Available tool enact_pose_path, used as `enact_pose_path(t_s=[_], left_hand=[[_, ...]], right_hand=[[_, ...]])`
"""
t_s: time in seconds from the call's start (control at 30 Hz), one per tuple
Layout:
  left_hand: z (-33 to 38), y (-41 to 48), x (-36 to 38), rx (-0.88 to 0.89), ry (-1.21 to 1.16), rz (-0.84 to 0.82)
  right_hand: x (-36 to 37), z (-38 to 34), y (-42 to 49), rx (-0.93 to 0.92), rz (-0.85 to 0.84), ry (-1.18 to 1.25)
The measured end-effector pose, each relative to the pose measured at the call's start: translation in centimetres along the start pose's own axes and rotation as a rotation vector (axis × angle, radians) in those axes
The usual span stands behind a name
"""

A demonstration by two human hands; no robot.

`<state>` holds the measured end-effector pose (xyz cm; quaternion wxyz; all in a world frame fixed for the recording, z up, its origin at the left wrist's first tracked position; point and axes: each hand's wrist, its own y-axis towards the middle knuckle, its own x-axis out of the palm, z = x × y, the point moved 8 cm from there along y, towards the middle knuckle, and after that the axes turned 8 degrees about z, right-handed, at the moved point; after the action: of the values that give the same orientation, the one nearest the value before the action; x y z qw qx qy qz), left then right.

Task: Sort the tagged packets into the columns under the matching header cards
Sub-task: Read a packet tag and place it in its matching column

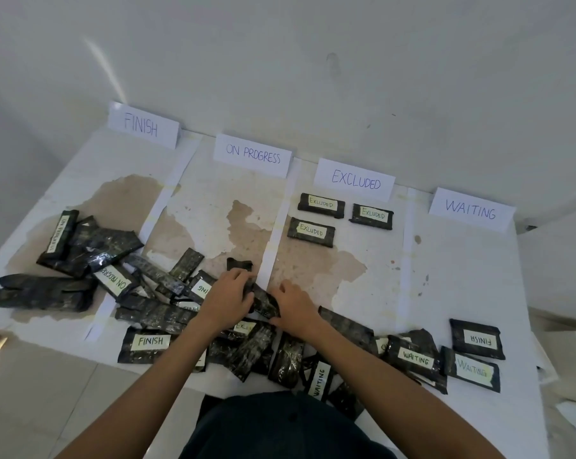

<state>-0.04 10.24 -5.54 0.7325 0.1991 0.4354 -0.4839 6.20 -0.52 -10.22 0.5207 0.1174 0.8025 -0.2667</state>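
One packet (266,301), judged light, soft and slippery, is pinched at its ends by the left grip (227,301) and the right grip (296,308).

Four header cards stand along the far edge of the stained table (363,270): FINISH card (143,125), ON PROGRESS card (253,155), EXCLUDED card (355,181) and WAITING card (471,210), left to right. Three EXCLUDED packets (320,205) lie under the EXCLUDED card. A loose pile (154,314) of black packets covers the near side, many tags hidden. Above it, the left hand (228,298) and right hand (295,306) grip one packet (265,301) between them.
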Motion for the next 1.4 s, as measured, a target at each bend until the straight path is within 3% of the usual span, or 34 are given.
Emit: enact_pose_path(t_s=[0.27,0.43,0.57,0.73,0.9,1.1,1.27,1.4], left_hand=[[-0.3,-1.1,-1.1,-0.029,-0.023,0.009],[-0.8,-1.1,-1.4,-0.062,-0.051,0.009],[-0.7,-1.3,-1.2,-0.049,-0.056,0.008],[-0.2,-1.5,-0.4,-0.062,-0.110,-0.029],[0.6,-1.9,0.7,-0.281,-0.442,-0.110],[1.7,-2.4,2.6,-0.649,-0.914,-0.072],[4.3,-1.4,2.0,-0.475,-0.746,-0.098],[6.8,-0.7,2.1,-0.241,-0.496,-0.255]], right_hand=[[-0.3,-0.5,-0.1,-0.055,-0.013,-0.091],[-2.5,2.1,-0.3,0.209,0.017,0.411],[-2.9,4.6,-1.0,0.364,-0.038,0.589],[-3.8,4.8,-2.2,0.412,-0.093,0.749],[-4.5,3.5,-2.9,0.397,-0.125,0.912],[-3.9,2.4,-4.1,0.467,-0.004,1.182],[-5.0,2.6,-5.4,0.409,0.024,1.009],[-8.1,4.0,-6.3,0.240,0.201,0.679]])
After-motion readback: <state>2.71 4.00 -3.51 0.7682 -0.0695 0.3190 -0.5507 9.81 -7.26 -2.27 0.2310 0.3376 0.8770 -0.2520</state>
